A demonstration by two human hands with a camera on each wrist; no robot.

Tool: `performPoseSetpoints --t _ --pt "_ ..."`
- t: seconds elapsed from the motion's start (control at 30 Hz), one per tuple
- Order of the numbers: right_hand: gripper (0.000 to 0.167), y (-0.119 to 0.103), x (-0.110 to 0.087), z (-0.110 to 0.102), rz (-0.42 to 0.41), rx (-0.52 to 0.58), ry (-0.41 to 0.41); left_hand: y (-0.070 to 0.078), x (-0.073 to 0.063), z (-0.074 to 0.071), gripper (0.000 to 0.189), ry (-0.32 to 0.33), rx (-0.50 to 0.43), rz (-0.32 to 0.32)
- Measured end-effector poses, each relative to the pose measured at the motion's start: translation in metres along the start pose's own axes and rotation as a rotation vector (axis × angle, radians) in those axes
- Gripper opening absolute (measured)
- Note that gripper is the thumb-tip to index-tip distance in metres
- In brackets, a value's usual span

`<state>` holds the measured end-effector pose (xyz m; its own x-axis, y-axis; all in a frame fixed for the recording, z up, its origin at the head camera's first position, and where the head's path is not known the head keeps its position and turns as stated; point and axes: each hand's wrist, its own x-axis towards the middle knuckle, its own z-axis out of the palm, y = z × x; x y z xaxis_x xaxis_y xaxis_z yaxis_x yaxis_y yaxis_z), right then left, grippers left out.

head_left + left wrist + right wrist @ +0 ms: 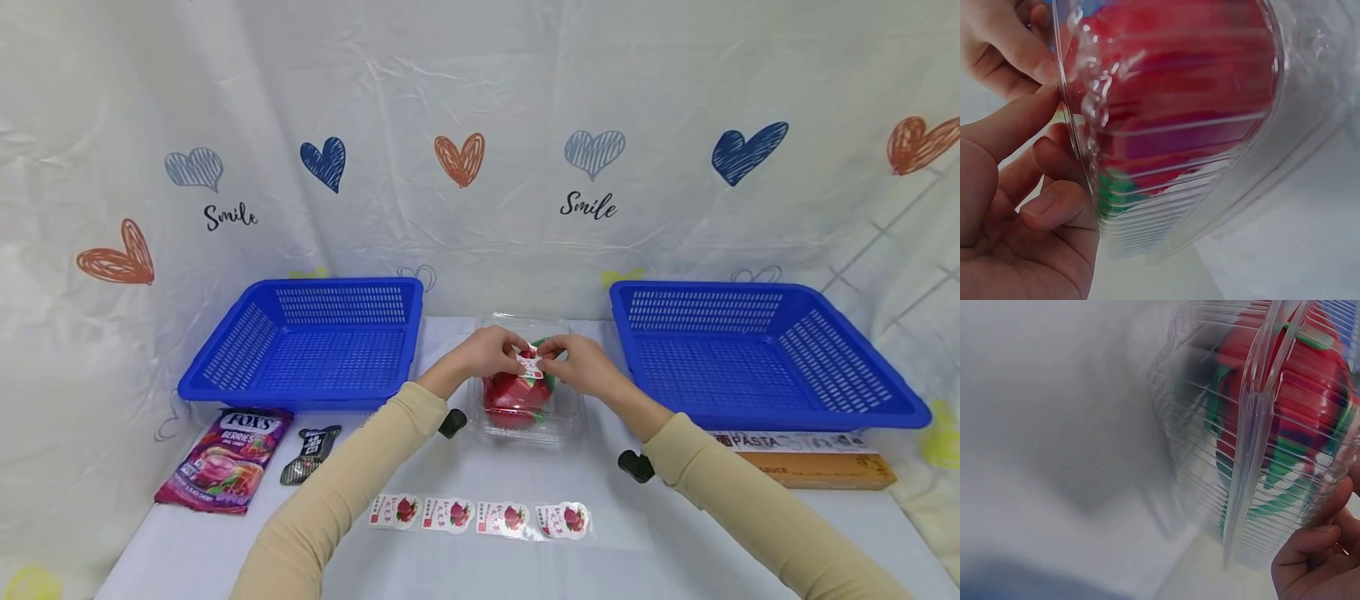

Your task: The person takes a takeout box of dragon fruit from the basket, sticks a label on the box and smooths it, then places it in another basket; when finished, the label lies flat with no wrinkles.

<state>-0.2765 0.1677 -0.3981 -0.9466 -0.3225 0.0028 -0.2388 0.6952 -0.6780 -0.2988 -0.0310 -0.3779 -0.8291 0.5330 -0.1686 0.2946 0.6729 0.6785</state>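
A clear plastic clamshell box (pixel 517 432) stands closed at the middle of the table, with a red and green fruit-like item (pixel 506 396) inside. Over its lid, my left hand (pixel 489 352) pinches one edge of a white printed sticker (pixel 529 364). My right hand (pixel 585 363) pinches the opposite edge. Whether the sticker touches the lid all over cannot be told. In the left wrist view, curled left fingers (pixel 1054 206) lie close against the box (pixel 1185 125). The right wrist view shows the box's ridged side (pixel 1210 456) beside the right fingers (pixel 1310 550).
A strip of several fruit stickers (pixel 450 515) lies in front. Blue baskets stand left (pixel 292 400) and right (pixel 772 414). At left lie a Fox's candy bag (pixel 225 460) and a small black packet (pixel 310 455); a pasta sauce box (pixel 817 468) lies at right.
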Motion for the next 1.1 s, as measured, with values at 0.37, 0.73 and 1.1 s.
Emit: performPoseSetpoints --t 0.37,0.73,1.1 --pt "0.032 -0.0008 0.001 0.0003 0.014 0.005 -0.001 0.0016 -0.0015 -0.0003 0.04 -0.001 -0.006 -0.009" --pt "0.03 -0.0004 0.0017 0.0003 -0.033 -0.025 -0.012 0.0036 -0.0027 -0.0012 0.041 -0.011 -0.027 -0.032" --pt "0.034 0.0009 0.0013 -0.0023 -0.109 -0.06 -0.032 0.0024 -0.0015 -0.0014 0.05 -0.018 -0.038 -0.039"
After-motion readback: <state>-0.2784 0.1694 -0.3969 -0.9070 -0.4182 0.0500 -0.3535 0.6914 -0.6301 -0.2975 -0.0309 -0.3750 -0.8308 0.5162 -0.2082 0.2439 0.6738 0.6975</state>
